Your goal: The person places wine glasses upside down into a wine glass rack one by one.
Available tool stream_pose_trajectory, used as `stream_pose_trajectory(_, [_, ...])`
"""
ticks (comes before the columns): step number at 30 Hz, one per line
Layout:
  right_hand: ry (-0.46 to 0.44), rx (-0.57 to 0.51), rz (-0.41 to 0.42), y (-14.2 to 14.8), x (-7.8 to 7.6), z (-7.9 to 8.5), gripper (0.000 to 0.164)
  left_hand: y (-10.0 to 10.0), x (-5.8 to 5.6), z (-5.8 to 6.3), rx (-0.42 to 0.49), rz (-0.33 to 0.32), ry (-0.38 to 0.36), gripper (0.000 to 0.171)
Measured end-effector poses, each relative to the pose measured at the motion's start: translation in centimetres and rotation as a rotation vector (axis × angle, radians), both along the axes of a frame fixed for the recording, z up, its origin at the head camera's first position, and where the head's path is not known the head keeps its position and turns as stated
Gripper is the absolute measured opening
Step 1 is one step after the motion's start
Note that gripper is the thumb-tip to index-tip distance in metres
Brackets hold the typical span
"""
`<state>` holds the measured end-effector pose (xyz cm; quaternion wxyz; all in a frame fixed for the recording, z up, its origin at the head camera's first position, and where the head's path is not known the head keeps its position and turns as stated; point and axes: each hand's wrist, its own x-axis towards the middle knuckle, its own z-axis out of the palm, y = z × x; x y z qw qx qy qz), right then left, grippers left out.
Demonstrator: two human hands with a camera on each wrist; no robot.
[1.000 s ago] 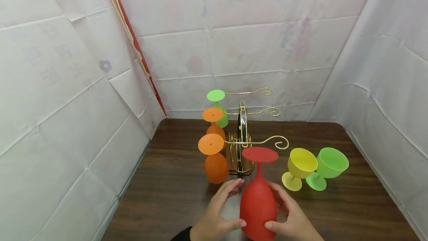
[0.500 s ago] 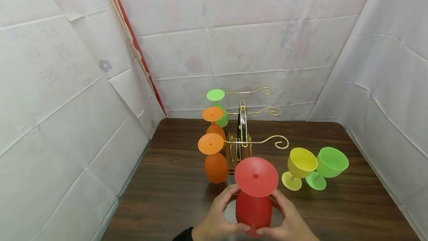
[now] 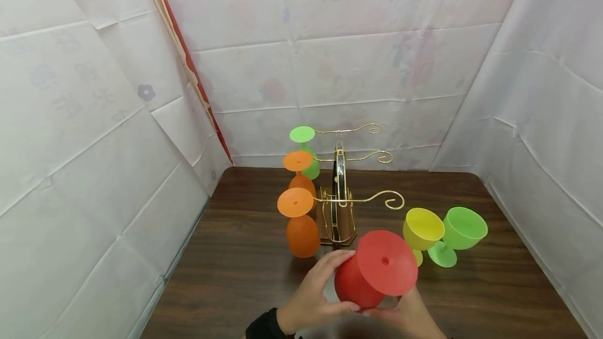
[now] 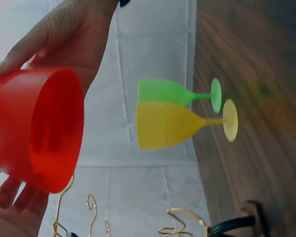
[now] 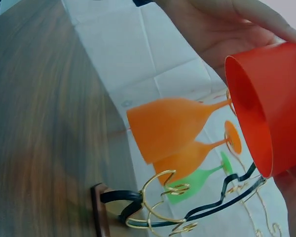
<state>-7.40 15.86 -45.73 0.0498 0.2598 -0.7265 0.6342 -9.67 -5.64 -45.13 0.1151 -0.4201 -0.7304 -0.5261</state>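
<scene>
Presently, at the left, a front orange goblet (image 3: 303, 237), a rear orange goblet (image 3: 298, 161) and a hung green goblet (image 3: 302, 134) hang foot-up from the gold arms of a rack (image 3: 340, 171). The rack stands on a dark wood-grain table (image 3: 226, 255). Next, the left hand (image 3: 311, 293) grips one side of a red goblet (image 3: 377, 271), fingers spread round the bowl, thumb on its near face. The red goblet is inverted and tilted, mouth down, raised above the table in front of the rack. The right hand (image 3: 409, 315) grips the opposite side, its thumb near the left one; the head view hides most of its fingers behind the foot. Further right, a yellow goblet (image 3: 423, 229) and a standing green goblet (image 3: 465, 228) are upright, side by side.

Writing: faint characters on the back sheet (image 3: 348, 77) are too pale to read.

Changes over half a second: the red goblet's foot has swung rightward and now overlaps part of the yellow goblet's foot; the hung goblets remain in place.
</scene>
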Motion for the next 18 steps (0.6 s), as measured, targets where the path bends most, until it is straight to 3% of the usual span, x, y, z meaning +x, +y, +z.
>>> stream_pose_trajectory(3, [0.036, 0.053, -0.103, 0.5, -0.2, -0.3, 0.082, 0.1, -0.9, 0.2, -0.047, 0.055, 0.071, 0.058])
stream_pose_trajectory(8, [0.083, 0.135, -0.297, 1.3, -1.1, -0.6, 0.079, 0.9, -2.4, 2.1, -0.156, 0.247, 0.200, 0.048])
stream_pose_trajectory(11, [0.088, 0.166, -0.370, 1.5, -2.0, -1.0, 0.079, 1.6, -3.4, 3.0, -0.251, 0.362, 0.262, 0.050])
stream_pose_trajectory(15, [-0.003, 0.188, -0.441, 1.5, -3.2, -0.9, 0.079, 2.8, -4.9, 3.6, -0.445, 0.566, 0.380, 0.059])
stream_pose_trajectory(18, [-0.078, 0.195, -0.469, 1.6, -4.1, -0.8, 0.081, 3.4, -5.8, 3.9, -0.615, 0.679, 0.394, 0.067])
